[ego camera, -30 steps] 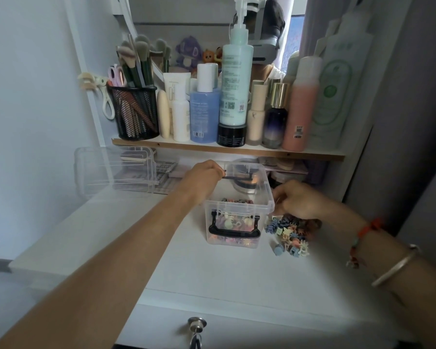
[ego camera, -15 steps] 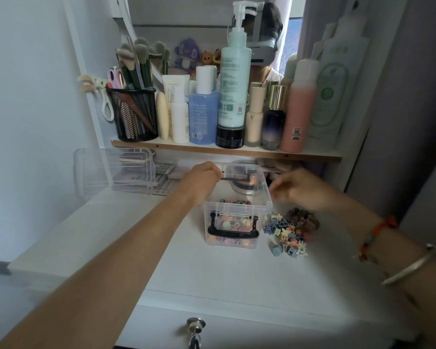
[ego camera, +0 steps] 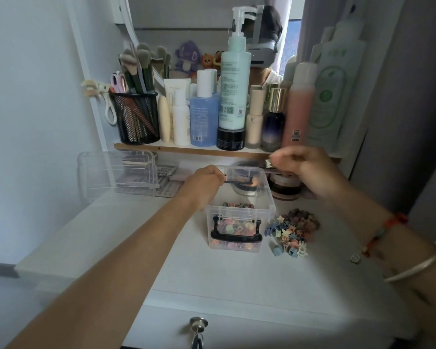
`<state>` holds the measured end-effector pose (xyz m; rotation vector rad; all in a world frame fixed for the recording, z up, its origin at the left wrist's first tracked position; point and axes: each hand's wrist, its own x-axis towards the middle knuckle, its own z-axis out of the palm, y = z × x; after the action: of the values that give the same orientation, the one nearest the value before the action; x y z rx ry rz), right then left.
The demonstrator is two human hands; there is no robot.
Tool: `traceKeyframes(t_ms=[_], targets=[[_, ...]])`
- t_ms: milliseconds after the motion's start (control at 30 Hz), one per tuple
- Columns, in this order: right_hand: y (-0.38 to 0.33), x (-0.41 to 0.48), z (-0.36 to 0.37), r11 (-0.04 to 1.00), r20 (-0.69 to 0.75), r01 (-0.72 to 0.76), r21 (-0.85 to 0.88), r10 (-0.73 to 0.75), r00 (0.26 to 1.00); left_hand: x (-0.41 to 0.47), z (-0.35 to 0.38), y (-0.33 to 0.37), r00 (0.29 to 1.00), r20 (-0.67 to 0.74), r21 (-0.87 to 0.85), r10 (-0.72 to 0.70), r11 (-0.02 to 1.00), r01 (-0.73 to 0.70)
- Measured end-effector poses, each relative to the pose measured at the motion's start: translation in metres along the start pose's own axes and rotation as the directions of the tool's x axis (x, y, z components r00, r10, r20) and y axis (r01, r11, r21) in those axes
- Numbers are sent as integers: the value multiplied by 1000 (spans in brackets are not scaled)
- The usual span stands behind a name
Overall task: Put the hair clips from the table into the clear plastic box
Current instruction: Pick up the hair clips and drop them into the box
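Observation:
A small clear plastic box (ego camera: 238, 212) with a black handle stands on the white table, with several coloured hair clips inside it. My left hand (ego camera: 204, 183) grips the box's rear left rim near a black latch. To the right of the box lies a pile of small hair clips (ego camera: 293, 231) in blue, beige and brown. My right hand (ego camera: 305, 170) hovers above the box's rear right corner and pinches one pale hair clip (ego camera: 269, 162) in its fingertips.
A wooden shelf (ego camera: 186, 149) just behind carries bottles, a pump dispenser and a black mesh cup of brushes. A clear lid or organiser (ego camera: 116, 175) sits at the back left. Round jars (ego camera: 286, 187) stand behind the box. A drawer key (ego camera: 198, 326) sticks out below the table's front edge.
My right hand rose from the clip pile with one clip and moved up and back above the box's right rim. My left hand stayed on the box.

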<state>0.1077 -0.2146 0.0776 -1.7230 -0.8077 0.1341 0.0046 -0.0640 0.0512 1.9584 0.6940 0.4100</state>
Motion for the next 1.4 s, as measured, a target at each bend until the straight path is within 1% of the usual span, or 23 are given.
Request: traceKeyframes(t_ms=[33, 67, 133, 167, 200, 267, 300, 333, 400, 600, 700, 733, 800, 867, 900, 933, 967, 1033, 1100, 1167, 1200, 1233, 1400], targets=[[-2, 0, -1, 1000, 36, -20, 7, 20, 999, -1, 0, -1, 1000, 2, 2, -1, 1000, 1], [-1, 1, -3, 999, 59, -35, -38, 37, 998, -2, 0, -1, 1000, 8, 6, 2, 1000, -2], [13, 4, -6, 977, 31, -48, -210, 56, 998, -4, 0, -1, 1000, 21, 17, 3, 1000, -3], [22, 6, -10, 946, 3, -58, -319, 63, 998, -5, 0, -1, 1000, 24, 22, 2, 1000, -3], [33, 7, -13, 895, 3, -75, -439, 85, 996, -6, 0, 0, 1000, 27, 25, 3, 1000, -4], [49, 5, -18, 747, 80, -92, -658, 191, 978, -7, 1, 0, 999, 35, 26, 1, 1000, -2], [56, 4, -20, 685, 111, -92, -723, 246, 963, -8, 1, 0, 999, 35, 27, -1, 1000, 0], [60, 3, -20, 651, 128, -94, -753, 285, 950, -8, 1, 0, 999, 32, 26, -2, 1000, 1], [63, 3, -20, 651, 132, -107, -752, 308, 942, -7, 1, 0, 1000, 23, 21, -2, 1000, 1], [68, 5, -14, 696, 174, -50, -716, 248, 953, -3, 2, -1, 1000, 20, 15, 9, 1000, -9], [65, 9, -15, 738, 130, -57, -672, 194, 972, -2, 2, -3, 1000, 25, -1, 19, 1000, -19], [60, 10, -15, 780, 95, -60, -623, 152, 984, -2, 2, -3, 999, 30, -8, 24, 1000, -23], [41, 7, -11, 904, 49, -55, -423, 83, 995, -2, 2, -2, 999, 35, -13, 32, 999, -31], [18, 2, -8, 983, 124, 0, -185, 23, 992, -2, 2, -2, 999, 34, -13, 35, 999, -34], [8, 0, -6, 993, 184, 37, -115, -15, 983, -2, 2, -2, 999, 34, -13, 35, 999, -34], [3, -1, -5, 994, 225, 60, -94, -38, 974, -2, 2, -2, 999, 32, -12, 35, 999, -34], [1, 0, -5, 991, 240, 67, -119, -37, 970, -2, 2, -2, 999, 31, -11, 35, 999, -35], [10, 4, -6, 946, 176, 57, -318, 0, 984, -3, 2, -2, 999, 29, -10, 32, 999, -32], [28, 5, -9, 832, 146, 14, -554, 81, 986, -3, 2, -2, 999, 29, -6, 30, 1000, -30], [44, 1, -9, 701, 201, 12, -713, 188, 961, -2, 2, -2, 999, 29, -2, 31, 1000, -31], [50, 0, -8, 663, 219, 26, -748, 209, 953, -1, 2, -2, 999, 29, 1, 31, 1000, -31], [54, -1, -7, 652, 224, 35, -757, 208, 952, -1, 2, -2, 999, 28, 2, 30, 1000, -30], [54, 1, -5, 657, 223, 42, -752, 195, 955, -1, 3, -1, 999, 30, -8, 33, 999, -32]])
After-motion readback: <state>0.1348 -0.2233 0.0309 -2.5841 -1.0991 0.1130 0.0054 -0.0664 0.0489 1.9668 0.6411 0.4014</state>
